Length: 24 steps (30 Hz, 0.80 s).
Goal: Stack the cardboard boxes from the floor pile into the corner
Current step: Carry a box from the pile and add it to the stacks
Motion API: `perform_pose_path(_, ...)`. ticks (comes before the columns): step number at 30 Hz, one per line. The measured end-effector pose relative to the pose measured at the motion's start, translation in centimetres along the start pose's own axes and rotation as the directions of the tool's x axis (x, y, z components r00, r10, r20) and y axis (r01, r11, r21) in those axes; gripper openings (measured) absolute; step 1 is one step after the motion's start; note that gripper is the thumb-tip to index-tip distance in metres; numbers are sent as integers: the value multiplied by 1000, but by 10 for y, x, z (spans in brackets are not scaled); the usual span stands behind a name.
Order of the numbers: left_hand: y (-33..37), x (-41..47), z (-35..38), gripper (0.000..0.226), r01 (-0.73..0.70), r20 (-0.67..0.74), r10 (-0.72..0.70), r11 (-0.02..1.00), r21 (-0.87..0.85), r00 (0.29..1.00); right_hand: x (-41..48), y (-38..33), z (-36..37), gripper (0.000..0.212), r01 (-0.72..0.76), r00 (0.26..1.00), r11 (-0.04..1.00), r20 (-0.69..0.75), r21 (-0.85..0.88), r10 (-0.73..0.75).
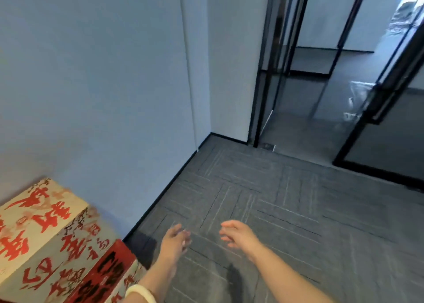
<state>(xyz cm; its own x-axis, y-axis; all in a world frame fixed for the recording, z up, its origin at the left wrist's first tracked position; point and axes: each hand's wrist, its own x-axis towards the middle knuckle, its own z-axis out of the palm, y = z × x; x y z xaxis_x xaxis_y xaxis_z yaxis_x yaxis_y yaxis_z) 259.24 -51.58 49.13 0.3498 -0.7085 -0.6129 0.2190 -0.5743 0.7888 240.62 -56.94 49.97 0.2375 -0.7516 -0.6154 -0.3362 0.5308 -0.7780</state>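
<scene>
Grey carpet (286, 211) | left hand (175, 238), right hand (238, 234) outstretched | fingers relaxed, empty

Both arms reach forward, left grip (175, 239) and right grip (239, 234) apparently relaxed.

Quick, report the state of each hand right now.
Left hand: open, holding nothing.
Right hand: open, loosely curled, holding nothing.

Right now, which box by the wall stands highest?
The cream box with red calligraphy; the red box with black lettering beside it sits lower.
</scene>
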Motion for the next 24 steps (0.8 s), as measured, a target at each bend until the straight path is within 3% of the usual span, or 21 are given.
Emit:
perform_pose_path(3,11,-21,77,31,-73,143,60,994,86,988,-28,22,-79,28,39,991,993,-132,109,-25)
perform_pose_path(10,8,-85,310,39,-192,394,111,966,172,912,-113,99,-288,17,159,915,948,-401,277,-37)
perform_pose_path(17,-51,-203,559,36,-276,645,51,927,253,762,-235,204,-492,9,244,754,892,-653,380,72)
perform_pose_path(24,-111,-287,732,30,-390,773,-62,836,386,631,-332,299,-614,17,331,612,796,-758,506,227)
